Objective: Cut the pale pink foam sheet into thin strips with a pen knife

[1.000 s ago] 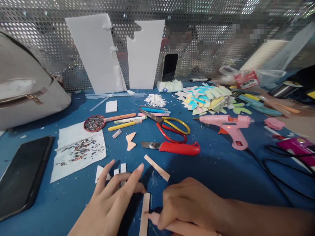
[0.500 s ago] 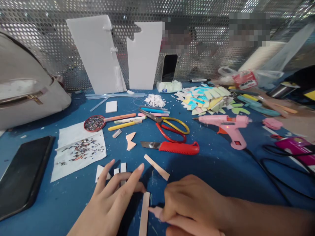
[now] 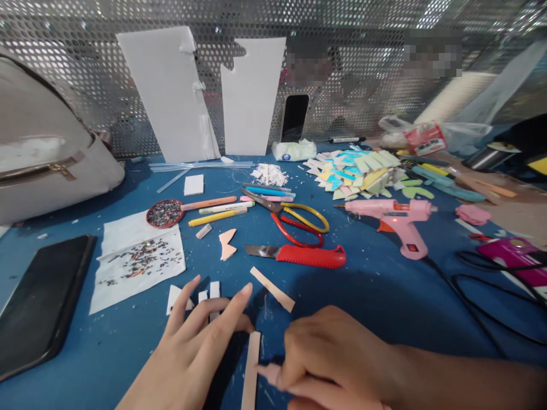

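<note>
Fingers spread, my left hand (image 3: 199,347) lies over the blue table. One of its fingertips touches the upper end of a narrow peach-coloured strip (image 3: 251,370). My right hand (image 3: 333,356) is closed around a pink marker pen (image 3: 270,374), whose tip meets the right edge of the strip; most of the pen is hidden by the hand. Just beyond the hands lies a second peach strip (image 3: 272,289). White foam pieces (image 3: 215,289) are partly covered by my left fingers. A notched peach piece (image 3: 227,245) rests farther forward.
A red utility knife (image 3: 311,257) with its blade out, scissors (image 3: 280,219) and a pink glue gun (image 3: 388,217) lie ahead. At left are a phone (image 3: 40,302), glitter on paper (image 3: 100,293) and a bag (image 3: 51,148). Coloured scraps (image 3: 356,171) are heaped at back right.
Almost nothing differs. The pen tip has slid slightly down along the edge of the strip, while my left hand stays in place.
</note>
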